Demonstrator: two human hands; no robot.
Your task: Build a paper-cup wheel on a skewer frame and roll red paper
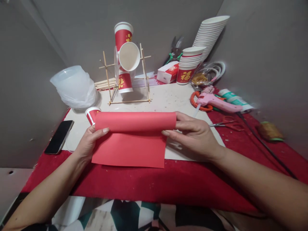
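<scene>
A sheet of red paper (130, 149) is held up in front of me, its upper part curled over toward me into a loose roll. My left hand (89, 139) grips its left edge, thumb lying on the front at the curl. On the other side my right hand (196, 133) pinches the right end of the curl, with the thumb below and the fingers partly behind the paper. Just behind the paper's upper left corner stands a red and white paper cup (92, 115).
Behind stands a stick frame (130, 101) carrying several paper cups. Left are a phone (59, 137) and plastic tubs (74, 86). Right are stacked cups (187, 69), a pink glue gun (218, 102), red scissors (231, 124), a thread spool (270, 131) and pliers (175, 51).
</scene>
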